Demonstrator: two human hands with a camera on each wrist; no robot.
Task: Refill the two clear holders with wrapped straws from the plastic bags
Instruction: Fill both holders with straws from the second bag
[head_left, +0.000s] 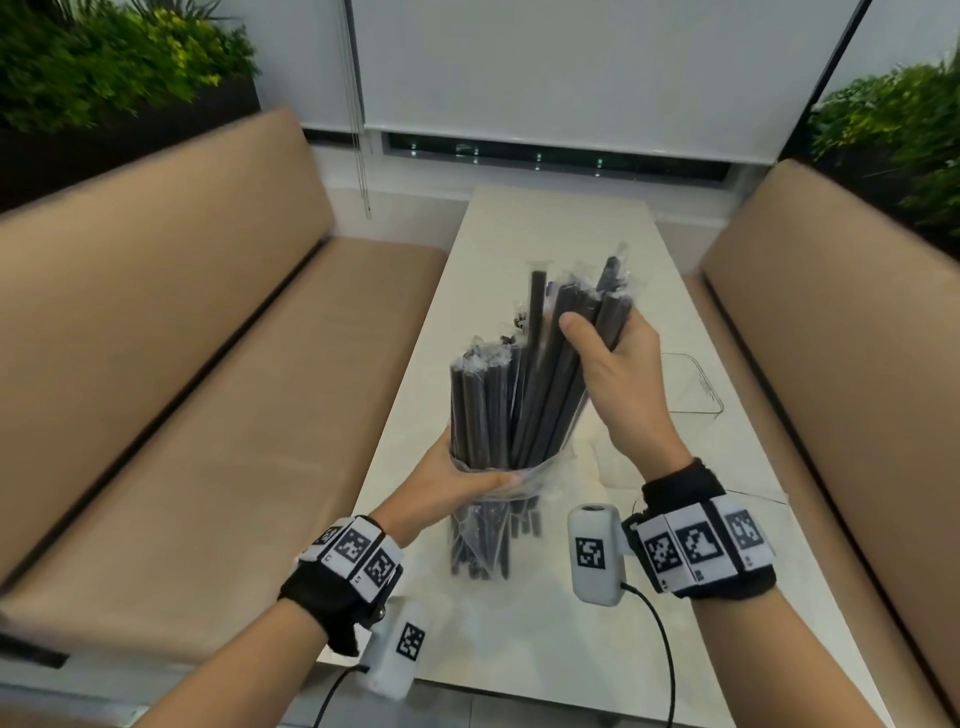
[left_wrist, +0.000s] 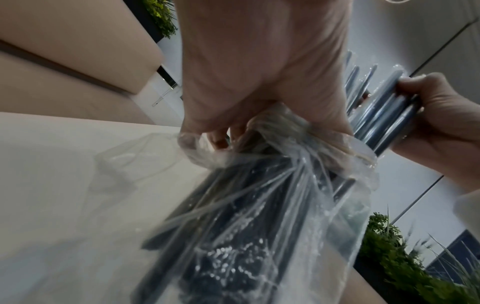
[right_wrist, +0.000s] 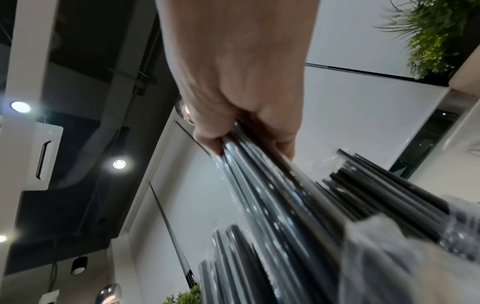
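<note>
Clear plastic: bag (head_left: 498, 499) of dark wrapped straws (head_left: 483, 405), held upright above the table (head_left: 545, 228), its rim rolled down round the bundle.
Left hand (head_left: 452, 480): fingers curled round the bag and straws at mid-height — a steadying hold.
Right hand (head_left: 613, 364): closed round a separate clutch of straws (head_left: 597, 312), their lower ends seemingly within the bag's mouth.
Holder (head_left: 691, 384): one clear holder on the table right of the hands, apparently without straws; the second is not visible.
Step in hand: drawing a handful out of the bag — filling not yet begun.
Next move calls for: lifting the clutch fully clear, keeping it together, then lowering it upright into the holder.
</note>
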